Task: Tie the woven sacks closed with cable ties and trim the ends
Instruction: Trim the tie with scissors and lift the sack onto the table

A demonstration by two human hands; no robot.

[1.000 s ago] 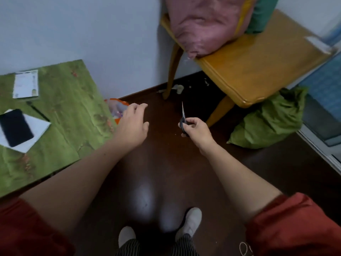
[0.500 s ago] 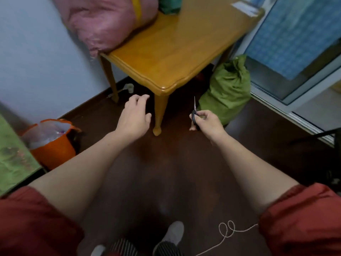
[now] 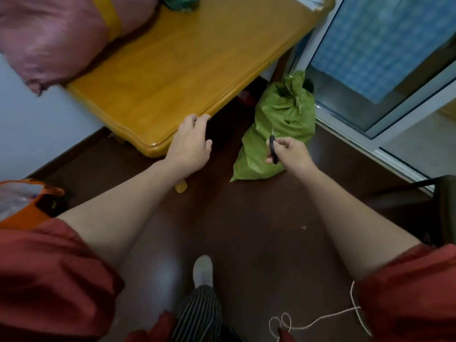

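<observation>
Scissors [image 3: 273, 149] sit gripped in the right hand [image 3: 292, 153] at frame centre-right, over the green sack [image 3: 283, 114]; left hand [image 3: 191, 146] hangs relaxed, fingers loosely spread.

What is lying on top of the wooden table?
On the wooden table: a pink sack with a yellow band, a green bundle partly out of frame, papers at the far corner. The tabletop under the sack is hidden.

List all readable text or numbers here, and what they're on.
None readable.
White paper at the far corner of the yellow wooden table: too blurred to read.
Green woven sack, pink sack, black-handled scissors in the right hand: no print visible.
</observation>
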